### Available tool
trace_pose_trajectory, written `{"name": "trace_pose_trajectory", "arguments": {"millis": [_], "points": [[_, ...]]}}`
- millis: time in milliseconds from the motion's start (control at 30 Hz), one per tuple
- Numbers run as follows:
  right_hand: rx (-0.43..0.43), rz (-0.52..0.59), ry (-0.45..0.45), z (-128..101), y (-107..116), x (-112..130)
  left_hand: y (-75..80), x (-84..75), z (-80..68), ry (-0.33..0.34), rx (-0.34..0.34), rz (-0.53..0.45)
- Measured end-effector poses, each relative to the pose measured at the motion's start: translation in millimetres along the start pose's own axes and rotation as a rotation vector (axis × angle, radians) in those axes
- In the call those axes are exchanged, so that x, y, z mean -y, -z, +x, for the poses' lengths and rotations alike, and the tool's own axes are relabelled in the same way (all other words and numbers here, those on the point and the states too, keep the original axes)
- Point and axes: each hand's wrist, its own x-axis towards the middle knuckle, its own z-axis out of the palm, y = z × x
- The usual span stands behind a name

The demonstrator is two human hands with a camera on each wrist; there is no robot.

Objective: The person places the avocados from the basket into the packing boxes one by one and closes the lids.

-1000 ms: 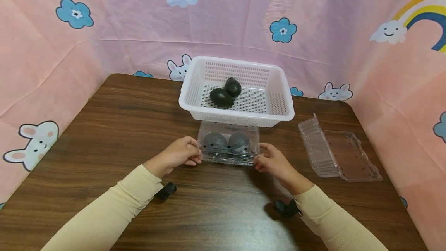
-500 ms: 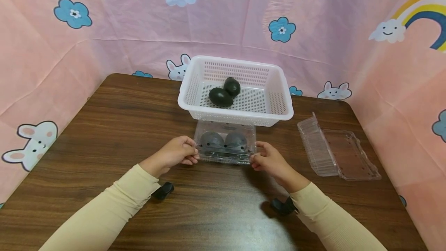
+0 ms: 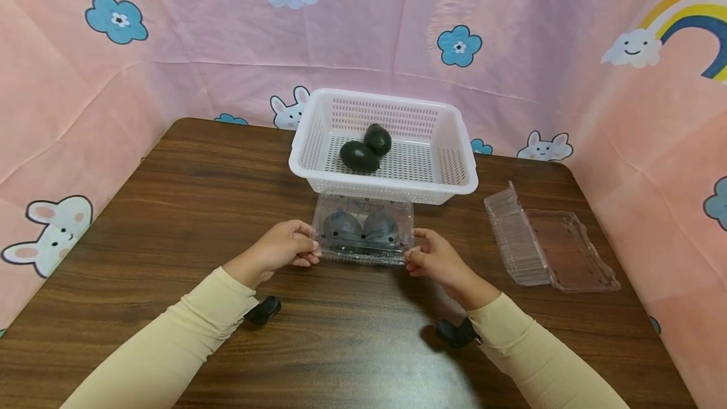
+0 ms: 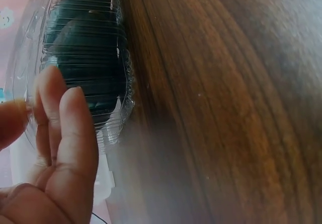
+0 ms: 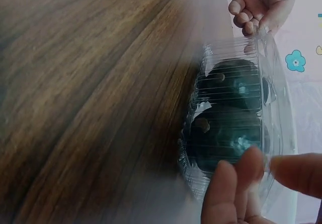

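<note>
A makeshift staged booth: pink cartoon-print cloth (image 3: 199,30) with rainbows, bunnies and clouds is hung as walls on three sides of a dark wood-grain table (image 3: 187,207).

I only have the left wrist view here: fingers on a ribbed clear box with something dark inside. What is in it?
Observer: Two dark avocados lie side by side in the closed clear clamshell.
Operator: Is the other hand on it too?
Observer: Yes, the right hand grips its right end, the left hand its left end.
Operator: Anything else on the table?
Observer: A white basket just behind the clamshell holds two more avocados; an open, empty clamshell lies to the right.
</note>
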Motion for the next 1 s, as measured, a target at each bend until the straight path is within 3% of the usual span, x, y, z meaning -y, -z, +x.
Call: {"name": "trace_pose_trajectory", "arguments": {"millis": [367,600,1000], "points": [[-0.059,-0.102,-0.004,-2.0,0.6,0.6,-1.5,-0.4,-5.2,0.031,-0.049,0.102],[-0.080,-0.072,0.016,2.1,-1.2,-5.8,-2.3,0.3,-6.0,0.032,-0.093,0.087],[-0.066,-0.006,0.036,6.4,-7.1,-7.5,2.7,4.6,-9.2,0.007,-0.104,0.057]]}}
